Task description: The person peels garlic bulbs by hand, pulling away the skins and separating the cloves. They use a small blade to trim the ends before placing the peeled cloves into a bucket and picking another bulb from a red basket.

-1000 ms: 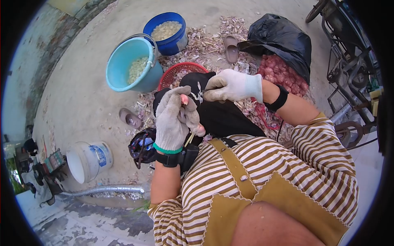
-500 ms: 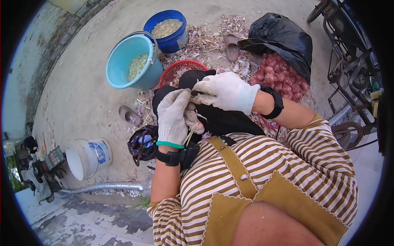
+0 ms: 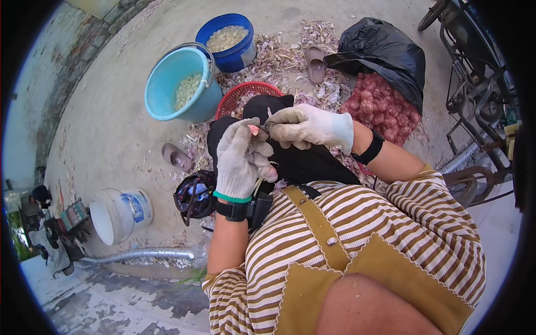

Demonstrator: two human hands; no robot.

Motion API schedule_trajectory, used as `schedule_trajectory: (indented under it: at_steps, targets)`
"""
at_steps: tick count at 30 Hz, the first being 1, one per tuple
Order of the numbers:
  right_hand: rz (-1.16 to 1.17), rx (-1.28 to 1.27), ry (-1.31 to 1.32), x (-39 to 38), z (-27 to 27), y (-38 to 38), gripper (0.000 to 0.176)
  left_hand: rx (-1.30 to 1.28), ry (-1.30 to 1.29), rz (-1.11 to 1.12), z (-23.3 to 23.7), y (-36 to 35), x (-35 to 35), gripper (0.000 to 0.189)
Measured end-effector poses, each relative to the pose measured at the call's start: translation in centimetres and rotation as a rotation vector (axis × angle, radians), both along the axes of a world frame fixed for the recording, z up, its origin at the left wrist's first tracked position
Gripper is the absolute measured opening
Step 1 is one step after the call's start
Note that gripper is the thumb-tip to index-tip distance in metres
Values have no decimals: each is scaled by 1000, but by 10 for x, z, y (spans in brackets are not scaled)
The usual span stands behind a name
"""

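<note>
Both hands wear whitish work gloves. My left hand (image 3: 237, 159) is closed, pinching a pinkish garlic clove (image 3: 253, 130) between thumb and finger. Lower in the same palm, a pale garlic bulb (image 3: 270, 174) with thin stems is partly covered by the fingers. Just to the right, my right hand (image 3: 307, 128) is closed too. A small dark thing with a thin pale tip shows at its fingertips, too small to name. Below the hands, over the dark-clothed lap, a red basket (image 3: 228, 100) holding garlic skins is partly hidden by the knees.
A light-blue bucket (image 3: 162, 92) and a blue bucket (image 3: 245, 58) hold peeled garlic cloves. A red net sack of garlic (image 3: 382, 106) lies under a black plastic bag (image 3: 385, 47). Garlic skins, two slippers and a white bucket (image 3: 106, 218) are on the ground; a cycle frame (image 3: 474, 95) stands right.
The hands, close together before, have drawn slightly apart, the right one turning and shifting down. The pinkish clove now shows at my left fingertips.
</note>
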State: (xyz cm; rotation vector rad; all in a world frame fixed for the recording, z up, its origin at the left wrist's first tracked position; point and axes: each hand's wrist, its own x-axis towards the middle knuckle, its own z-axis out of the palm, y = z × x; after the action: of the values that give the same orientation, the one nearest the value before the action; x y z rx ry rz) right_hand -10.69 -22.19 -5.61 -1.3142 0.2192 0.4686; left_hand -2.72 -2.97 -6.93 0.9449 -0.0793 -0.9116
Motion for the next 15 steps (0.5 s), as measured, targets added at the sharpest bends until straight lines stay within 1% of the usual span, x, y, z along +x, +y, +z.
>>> schedule_trajectory:
  at_steps: [2, 3, 5, 6, 8, 9, 11, 12, 14, 15]
  targets:
    - [22, -286, -101, 0, 7, 0, 36, 12, -18, 20, 2, 1, 1, 23]
    - [22, -285, -99, 0, 3, -1, 36, 44, -58, 46, 2, 2, 2, 23]
    - [125, -896, -676, 1, -9, -5, 38, 71, -115, 97, 2, 0, 0, 22]
    - [126, -896, -675, -1, -4, -4, 38, 71, -114, 97, 3, -2, 0, 22]
    - [152, -1059, -631, -4, 12, 0, 39, 153, -137, 116, 5, -3, -1, 20]
    - [156, -1059, -632, -4, 16, 1, 39, 152, -135, 119, 6, -4, -2, 20]
    - [215, -1217, -563, -2, 23, 4, 38, 201, -148, 96, 9, -4, -4, 18]
    - [217, -1215, -563, -1, 26, 6, 38, 203, -147, 97, 11, -4, -5, 18]
    - [318, -1371, -504, 2, 30, 10, 35, 256, -169, 93, 14, -5, -7, 18]
    - [318, -1370, -503, 2, 32, 11, 35, 256, -168, 93, 13, -5, -7, 18]
